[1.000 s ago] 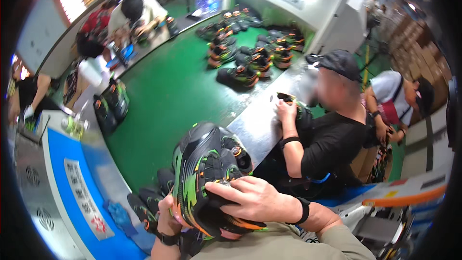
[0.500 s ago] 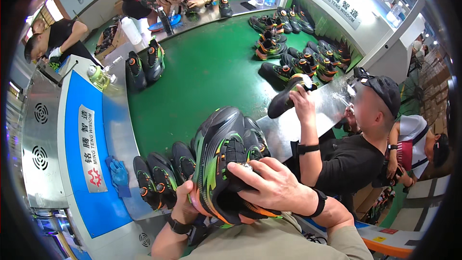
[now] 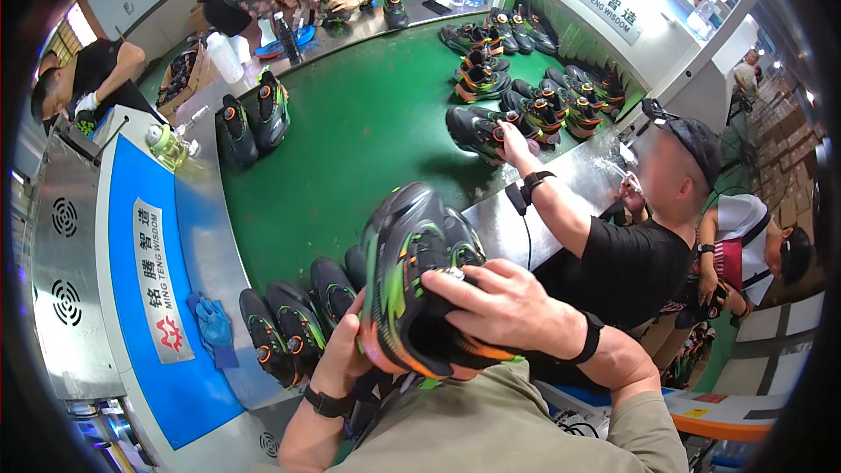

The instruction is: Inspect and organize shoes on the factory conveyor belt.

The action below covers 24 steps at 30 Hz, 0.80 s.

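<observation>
A black sneaker (image 3: 399,285) with green and orange trim is held up in front of me, its toe pointing away. My left hand (image 3: 349,346) is closed around its left side, near the heel. My right hand (image 3: 517,311) reaches in from the right, its fingers bent over the lacing and collar. Something small and silvery shows at those fingertips, too small to make out. Behind the sneaker, a second dark shoe (image 3: 462,236) shows in part. Just left of my left hand, several similar sneakers (image 3: 293,320) stand in a row.
Beyond them lies a green belt surface (image 3: 350,105) with a pair of sneakers (image 3: 270,114) at left and several more at far right. A co-worker in black (image 3: 644,263) at right grips a sneaker (image 3: 477,133). Blue gloves (image 3: 213,322) lie on the metal ledge at left.
My hands keep their hold on the sneaker, which shifts only slightly. The co-worker at right has lowered a raised sneaker to the far green surface, one hand still on it. The whole view has tilted slightly.
</observation>
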Each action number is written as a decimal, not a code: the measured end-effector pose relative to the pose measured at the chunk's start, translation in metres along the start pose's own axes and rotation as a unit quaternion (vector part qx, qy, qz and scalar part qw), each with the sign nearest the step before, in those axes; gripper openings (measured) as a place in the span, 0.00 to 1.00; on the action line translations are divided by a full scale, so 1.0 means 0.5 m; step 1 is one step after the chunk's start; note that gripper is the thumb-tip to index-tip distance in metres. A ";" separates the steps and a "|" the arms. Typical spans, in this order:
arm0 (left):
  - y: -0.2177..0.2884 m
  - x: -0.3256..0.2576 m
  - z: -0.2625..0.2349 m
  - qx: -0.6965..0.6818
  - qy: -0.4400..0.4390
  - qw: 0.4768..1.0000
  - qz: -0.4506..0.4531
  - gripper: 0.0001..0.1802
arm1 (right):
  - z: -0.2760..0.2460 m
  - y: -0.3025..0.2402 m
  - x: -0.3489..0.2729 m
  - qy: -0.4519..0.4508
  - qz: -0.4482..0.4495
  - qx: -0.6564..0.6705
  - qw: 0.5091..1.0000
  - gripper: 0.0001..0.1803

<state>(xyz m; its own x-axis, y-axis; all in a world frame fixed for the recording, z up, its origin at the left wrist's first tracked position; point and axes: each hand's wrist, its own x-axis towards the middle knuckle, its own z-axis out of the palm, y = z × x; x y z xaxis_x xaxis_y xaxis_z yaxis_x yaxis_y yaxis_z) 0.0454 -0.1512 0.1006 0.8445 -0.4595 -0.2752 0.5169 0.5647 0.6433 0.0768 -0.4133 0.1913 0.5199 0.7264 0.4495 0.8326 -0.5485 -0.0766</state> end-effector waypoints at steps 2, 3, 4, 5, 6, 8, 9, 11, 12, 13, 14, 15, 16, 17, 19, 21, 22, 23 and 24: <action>0.018 0.008 0.007 0.071 -0.013 0.995 0.070 0.57 | -0.004 0.016 -0.007 -0.023 0.007 0.002 1.000 0.07; 0.018 0.000 -0.014 0.047 -0.010 0.996 0.078 0.56 | -0.004 0.026 -0.016 -0.027 0.010 -0.012 1.000 0.07; 0.022 -0.009 -0.039 0.027 -0.014 0.997 0.077 0.49 | -0.018 0.038 -0.017 -0.037 0.012 -0.018 0.999 0.08; 0.021 -0.016 -0.064 0.084 0.016 0.994 0.064 0.45 | -0.029 0.052 -0.020 -0.016 0.025 -0.033 0.999 0.11; 0.012 -0.020 -0.085 0.137 0.045 0.988 0.052 0.42 | -0.033 0.067 -0.043 -0.014 0.145 0.006 0.989 0.16; -0.019 0.003 -0.094 0.240 0.046 0.970 0.000 0.40 | -0.080 0.131 -0.099 0.008 0.131 -0.030 0.991 0.10; -0.029 0.015 -0.074 0.250 0.053 0.966 -0.043 0.40 | -0.100 0.164 -0.117 0.044 0.139 -0.032 0.989 0.09; -0.092 0.081 -0.066 0.244 0.056 0.965 -0.075 0.42 | -0.175 0.184 -0.148 0.076 0.228 -0.083 0.967 0.09; -0.115 0.113 -0.065 0.262 0.040 0.961 -0.075 0.41 | -0.193 0.179 -0.163 0.191 0.411 0.039 0.890 0.10; -0.134 0.144 -0.063 0.259 0.034 0.962 -0.079 0.41 | -0.233 0.193 -0.177 0.169 0.335 -0.059 0.925 0.12; -0.147 0.166 -0.068 0.311 0.061 0.946 -0.071 0.39 | -0.251 0.215 -0.189 0.150 0.250 -0.139 0.947 0.14; -0.171 0.187 -0.079 0.357 0.081 0.929 -0.063 0.36 | -0.267 0.207 -0.177 0.300 0.341 0.085 0.886 0.15; -0.210 0.213 -0.102 0.398 0.170 0.900 -0.054 0.47 | -0.282 0.190 -0.161 0.426 0.406 0.295 0.753 0.17; -0.201 0.231 -0.068 0.369 0.181 0.907 -0.088 0.47 | -0.315 0.211 -0.269 0.426 0.412 0.278 0.756 0.17; -0.223 0.270 -0.043 0.331 0.212 0.909 -0.136 0.50 | -0.208 0.178 -0.256 0.363 0.394 0.195 0.821 0.17; -0.279 0.306 -0.062 0.389 0.252 0.875 -0.138 0.63 | -0.118 0.178 -0.268 0.290 0.370 0.117 0.875 0.16; -0.282 0.309 -0.071 0.406 0.294 0.853 -0.144 0.67 | -0.052 0.194 -0.281 0.255 0.353 0.094 0.895 0.16; -0.280 0.306 -0.077 0.383 0.295 0.861 -0.157 0.73 | -0.001 0.227 -0.281 0.216 0.335 0.062 0.915 0.16; -0.283 0.313 -0.049 0.388 0.280 0.861 -0.175 0.73 | 0.027 0.205 -0.302 0.172 0.323 0.010 0.930 0.15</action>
<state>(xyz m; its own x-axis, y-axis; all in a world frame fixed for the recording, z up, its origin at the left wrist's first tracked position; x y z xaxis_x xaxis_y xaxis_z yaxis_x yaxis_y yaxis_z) 0.1079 -0.2860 -0.0509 0.7040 0.0166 -0.7100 0.6872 -0.2679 0.6752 0.0859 -0.5737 0.1036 0.8241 0.0692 0.5622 0.3723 -0.8142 -0.4455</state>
